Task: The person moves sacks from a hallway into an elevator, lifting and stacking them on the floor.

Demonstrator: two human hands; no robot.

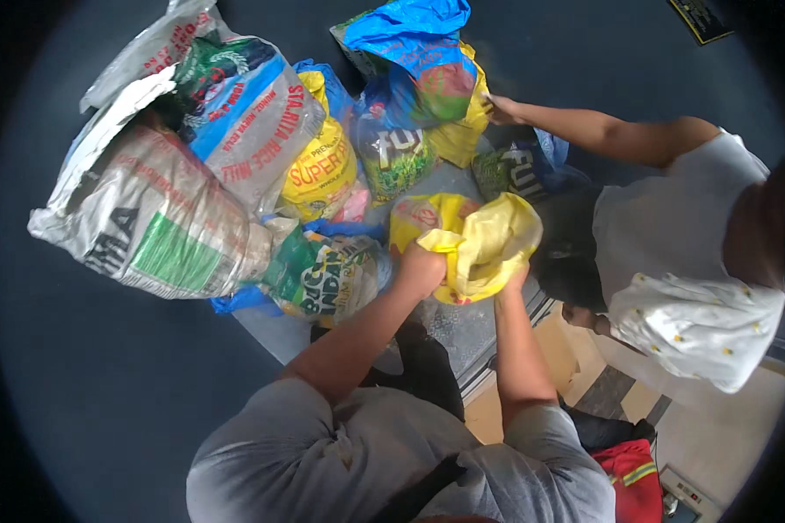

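Two bare hands grip a crumpled yellow plastic sack above a heap of printed grain sacks.

The left hand [421, 268] is closed tight on the crumpled yellow plastic sack [488, 244], and the right hand [515, 281] is clamped under its lower edge (fingers mostly hidden). Just left lies a green printed woven sack [327, 277]; farther left, a large grey woven sack [161, 218]. Beyond, another person's hand [501, 109] touches a blue and yellow plastic sack [423, 61].
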